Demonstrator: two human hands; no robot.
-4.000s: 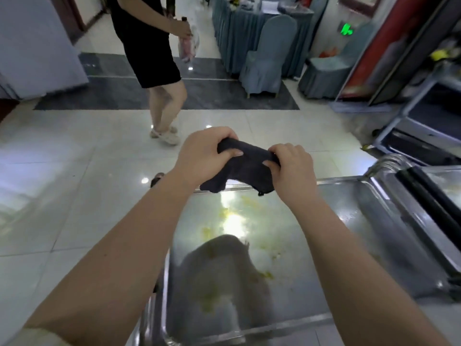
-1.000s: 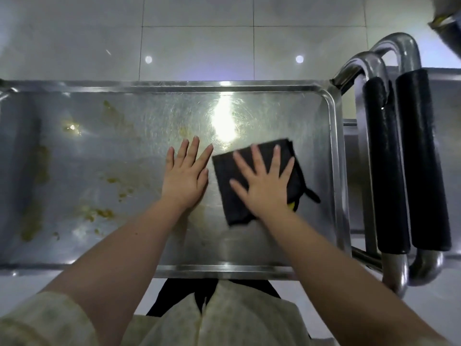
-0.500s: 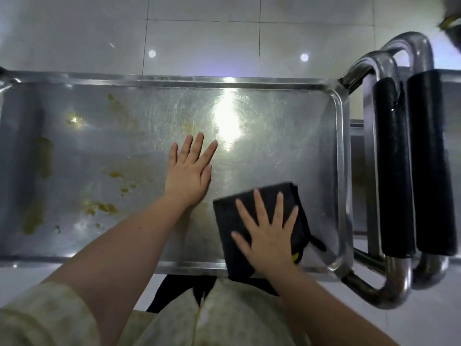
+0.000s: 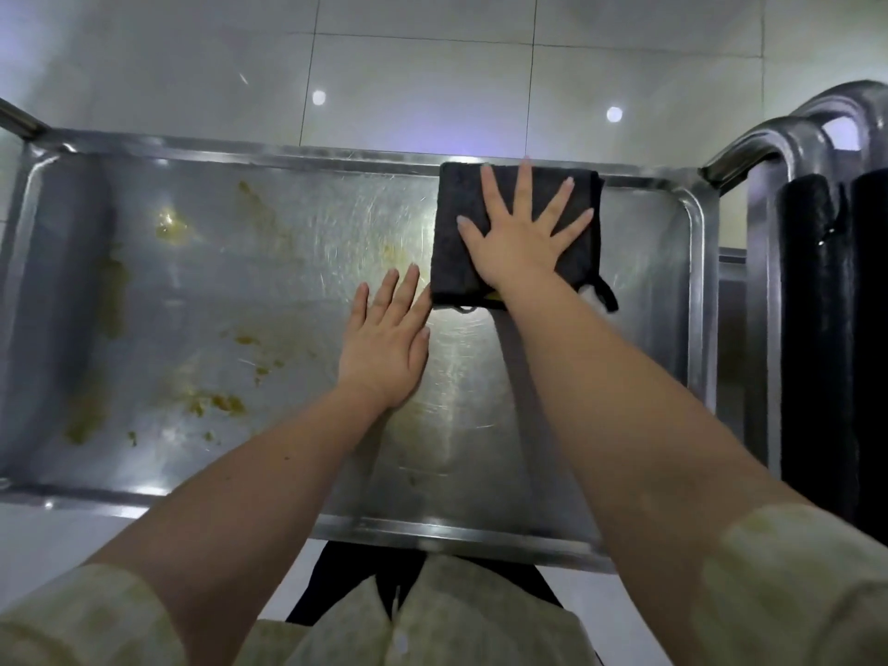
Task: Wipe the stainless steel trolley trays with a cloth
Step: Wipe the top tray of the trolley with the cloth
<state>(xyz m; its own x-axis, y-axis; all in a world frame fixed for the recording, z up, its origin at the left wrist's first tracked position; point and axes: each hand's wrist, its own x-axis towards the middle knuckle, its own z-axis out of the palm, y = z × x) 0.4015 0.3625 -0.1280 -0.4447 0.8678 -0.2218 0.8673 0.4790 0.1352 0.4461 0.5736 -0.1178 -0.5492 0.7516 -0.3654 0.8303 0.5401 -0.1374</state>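
Your right hand (image 4: 521, 242) lay flat on the dark cloth (image 4: 454, 271), fingers straight and splayed wide. It was pressing, not gripping.

The cloth was folded to a rough square. It sat on the steel tray (image 4: 694, 338) against the far rim, right of centre, with its far edge on or touching that rim. A short dark loop (image 4: 606, 294) stuck out at its near right corner.

Your left hand (image 4: 384, 348) lay palm down on bare steel, fingers straight and close together, holding nothing. Its fingertips were just beside the cloth's near left corner; I couldn't tell if they touched.

Yellow-brown smears (image 4: 216, 403) covered the left half of the tray, well apart from the cloth. The steel around your hands looked scratched and shiny.

Right of the tray stood two bent steel handle tubes (image 4: 769, 141) with black grips (image 4: 817, 329).

Pale floor tiles (image 4: 408, 79) showed beyond the far rim, with two light spots on them.

Your pale sleeves (image 4: 793, 593) filled the bottom edge.
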